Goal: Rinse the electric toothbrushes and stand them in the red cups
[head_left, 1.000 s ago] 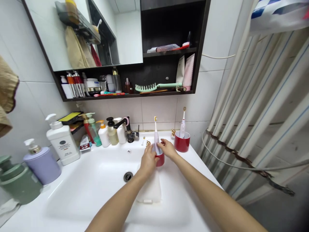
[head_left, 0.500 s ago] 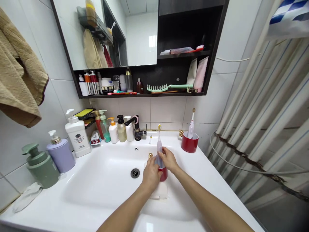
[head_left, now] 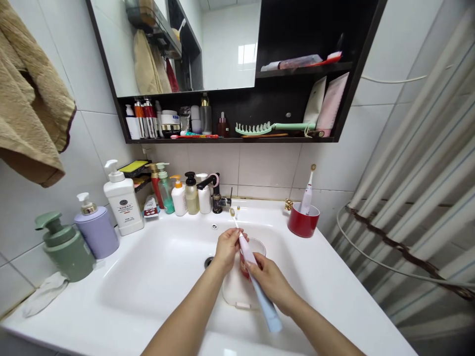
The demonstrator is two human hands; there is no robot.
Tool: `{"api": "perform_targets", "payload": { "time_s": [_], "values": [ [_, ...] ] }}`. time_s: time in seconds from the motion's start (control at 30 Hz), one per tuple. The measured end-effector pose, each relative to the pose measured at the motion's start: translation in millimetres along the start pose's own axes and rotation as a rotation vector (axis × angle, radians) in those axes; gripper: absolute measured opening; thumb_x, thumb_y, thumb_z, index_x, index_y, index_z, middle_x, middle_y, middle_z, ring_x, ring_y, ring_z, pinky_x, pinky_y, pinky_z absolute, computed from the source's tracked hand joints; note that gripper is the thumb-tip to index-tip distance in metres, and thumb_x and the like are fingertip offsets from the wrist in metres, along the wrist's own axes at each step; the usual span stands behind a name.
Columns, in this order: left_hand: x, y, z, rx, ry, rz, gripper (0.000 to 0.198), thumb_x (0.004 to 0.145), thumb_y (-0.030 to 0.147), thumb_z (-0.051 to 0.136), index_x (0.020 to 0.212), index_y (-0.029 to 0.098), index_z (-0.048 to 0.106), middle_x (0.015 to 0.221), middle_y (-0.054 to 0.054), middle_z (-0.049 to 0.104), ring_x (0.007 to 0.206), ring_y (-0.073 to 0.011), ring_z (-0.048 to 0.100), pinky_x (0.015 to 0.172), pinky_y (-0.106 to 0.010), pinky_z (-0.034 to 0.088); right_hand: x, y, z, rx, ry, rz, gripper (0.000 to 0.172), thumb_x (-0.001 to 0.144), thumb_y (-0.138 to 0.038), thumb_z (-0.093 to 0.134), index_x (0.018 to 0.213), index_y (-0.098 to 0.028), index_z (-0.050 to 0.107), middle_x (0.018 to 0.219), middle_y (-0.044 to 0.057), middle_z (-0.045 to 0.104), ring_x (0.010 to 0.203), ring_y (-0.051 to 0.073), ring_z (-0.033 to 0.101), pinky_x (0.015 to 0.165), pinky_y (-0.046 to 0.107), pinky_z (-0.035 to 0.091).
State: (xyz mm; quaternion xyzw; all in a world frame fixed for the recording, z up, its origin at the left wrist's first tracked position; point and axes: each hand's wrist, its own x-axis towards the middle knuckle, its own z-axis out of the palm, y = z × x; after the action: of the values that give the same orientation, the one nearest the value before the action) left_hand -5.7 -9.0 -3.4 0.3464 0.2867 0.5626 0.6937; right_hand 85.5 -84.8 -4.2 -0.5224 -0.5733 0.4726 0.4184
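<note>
An electric toothbrush (head_left: 262, 298), with a pink handle fading to blue, is held at a slant over the sink. Its head points up and away, and the blue end comes down towards me. My right hand (head_left: 272, 279) is closed round the handle's middle. My left hand (head_left: 228, 251) pinches the brush near its neck, fingertips together. Below and partly behind the hands is a red cup (head_left: 244, 267) with a pale inside, mostly hidden. It is at a whitish, see-through container (head_left: 229, 296) in the basin; how they touch is hidden.
Another toothbrush (head_left: 307, 198) stands in a red cup (head_left: 302, 221) on the sink's right rim. A black faucet (head_left: 215, 195) rises at the back, with pump bottles (head_left: 192, 195) beside it. The drain (head_left: 208, 262) lies left of centre. A shelf cabinet (head_left: 222, 140) hangs above.
The toothbrush, upright at the red cup before, is now lifted clear and tilted. My left hand has gone from the cup to the brush's neck; my right hand has moved lower on the handle.
</note>
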Motion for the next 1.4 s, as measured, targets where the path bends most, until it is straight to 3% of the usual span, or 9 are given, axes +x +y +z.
{"api": "perform_targets", "payload": {
  "time_s": [0.13, 0.4, 0.5, 0.67, 0.8, 0.97, 1.1, 1.27, 1.4],
  "values": [
    [5.5, -2.5, -11.1, -0.085, 0.079, -0.001, 0.010, 0.056, 0.017, 0.054, 0.062, 0.011, 0.048, 0.052, -0.001, 0.054, 0.051, -0.0094, 0.052, 0.059, -0.024, 0.041, 0.8, 7.1, 3.3, 0.068, -0.156, 0.166, 0.019, 0.070, -0.033, 0.034, 0.081, -0.018, 0.038, 0.060, -0.003, 0.042, 0.041, 0.006, 0.040, 0.039, 0.020, 0.035],
    [9.7, -0.9, -7.9, -0.148, 0.155, -0.003, 0.004, 0.059, 0.013, 0.051, 0.062, 0.011, 0.048, 0.051, -0.001, 0.054, 0.050, -0.0097, 0.053, 0.059, -0.026, 0.042, 2.3, 5.7, 4.2, -0.026, -0.123, 0.104, 0.019, 0.071, -0.032, 0.031, 0.082, -0.018, 0.038, 0.056, -0.004, 0.039, 0.040, 0.005, 0.038, 0.037, 0.018, 0.032],
    [8.0, 1.2, -6.6, -0.156, 0.172, 0.010, 0.005, 0.059, 0.013, 0.050, 0.063, 0.011, 0.048, 0.053, -0.001, 0.054, 0.050, -0.0101, 0.053, 0.057, -0.026, 0.043, 2.7, 5.1, 6.7, -0.145, -0.014, 0.017, 0.022, 0.070, -0.028, 0.035, 0.090, -0.019, 0.038, 0.053, -0.005, 0.038, 0.040, 0.006, 0.037, 0.039, 0.018, 0.032],
    [7.1, 3.8, -6.0, -0.160, 0.202, 0.022, 0.003, 0.058, 0.012, 0.050, 0.060, 0.012, 0.048, 0.049, 0.000, 0.052, 0.046, -0.0086, 0.051, 0.053, -0.023, 0.043, 4.3, 5.9, 11.3, -0.045, -0.114, 0.118, 0.021, 0.072, -0.031, 0.030, 0.087, -0.019, 0.038, 0.057, -0.004, 0.038, 0.040, 0.006, 0.038, 0.036, 0.018, 0.033],
    [7.9, 3.8, -6.2, -0.166, 0.220, 0.028, 0.002, 0.059, 0.012, 0.050, 0.059, 0.012, 0.048, 0.048, 0.000, 0.053, 0.047, -0.0092, 0.051, 0.053, -0.024, 0.043, 3.8, 3.1, 13.0, -0.095, -0.039, 0.063, 0.018, 0.070, -0.029, 0.034, 0.085, -0.019, 0.038, 0.053, -0.005, 0.036, 0.038, 0.005, 0.036, 0.035, 0.018, 0.032],
    [8.7, 4.4, -6.5, -0.176, 0.263, 0.018, 0.005, 0.058, 0.008, 0.049, 0.057, 0.012, 0.048, 0.049, 0.001, 0.052, 0.047, -0.0079, 0.051, 0.053, -0.022, 0.043, 3.1, -1.5, 12.5, 0.119, -0.178, 0.197, 0.020, 0.072, -0.034, 0.028, 0.083, -0.019, 0.036, 0.059, -0.004, 0.038, 0.038, 0.004, 0.036, 0.036, 0.018, 0.032],
    [9.0, 5.4, -5.5, -0.171, 0.262, 0.032, 0.005, 0.060, 0.008, 0.047, 0.059, 0.012, 0.048, 0.050, 0.000, 0.053, 0.048, -0.0083, 0.052, 0.053, -0.022, 0.043, 3.4, 1.3, 11.6, -0.133, -0.021, 0.023, 0.021, 0.070, -0.028, 0.035, 0.088, -0.019, 0.038, 0.055, -0.004, 0.039, 0.040, 0.005, 0.037, 0.039, 0.018, 0.032],
    [8.7, 6.2, -5.5, -0.152, 0.266, 0.020, 0.005, 0.061, 0.009, 0.047, 0.057, 0.013, 0.047, 0.049, 0.001, 0.052, 0.046, -0.0076, 0.051, 0.052, -0.022, 0.043, 3.2, 2.9, 12.8, 0.004, -0.123, 0.159, 0.020, 0.072, -0.031, 0.029, 0.087, -0.019, 0.037, 0.058, -0.004, 0.038, 0.039, 0.005, 0.037, 0.034, 0.018, 0.032],
    [9.3, 6.1, -6.3, -0.149, 0.273, 0.027, 0.005, 0.062, 0.009, 0.046, 0.058, 0.013, 0.047, 0.049, 0.001, 0.052, 0.047, -0.0076, 0.051, 0.051, -0.021, 0.043, 3.0, 0.5, 13.1, -0.068, -0.051, 0.083, 0.017, 0.070, -0.029, 0.034, 0.082, -0.019, 0.038, 0.057, -0.004, 0.038, 0.038, 0.005, 0.037, 0.034, 0.017, 0.031]
  ]
}}
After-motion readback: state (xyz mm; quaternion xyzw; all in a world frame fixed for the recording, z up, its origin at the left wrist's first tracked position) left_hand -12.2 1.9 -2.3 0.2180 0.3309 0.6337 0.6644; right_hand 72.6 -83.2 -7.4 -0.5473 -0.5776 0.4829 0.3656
